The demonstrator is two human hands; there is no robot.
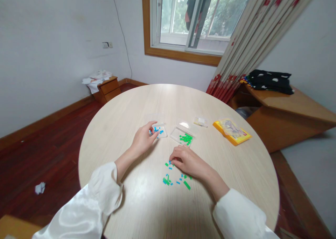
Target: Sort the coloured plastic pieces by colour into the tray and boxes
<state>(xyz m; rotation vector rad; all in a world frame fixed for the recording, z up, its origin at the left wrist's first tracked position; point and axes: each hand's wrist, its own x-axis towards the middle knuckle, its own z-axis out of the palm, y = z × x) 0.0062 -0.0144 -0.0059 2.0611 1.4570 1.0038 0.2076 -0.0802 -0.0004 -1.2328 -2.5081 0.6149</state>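
While sorting small bricks by colour, to judge from the layout, holds the left hand at the left box, with thumb and forefinger apart beside the blue bricks inside. Cannot tell whether gripping anything with the other, curled fingers.

Reaches with the right hand palm down over the table, with thumb and fingertips close together at a blue brick; cannot tell whether pinching or merely touching it. Has more loose bricks, blue and green mixed, scattered nearer the body, and green bricks heaped in the right box, just beyond the right hand.

Looks to be partway through, picking out blue. Next, probably needs to secure one brick without scattering others, lift clear, and carry to the left box without bumping the right.
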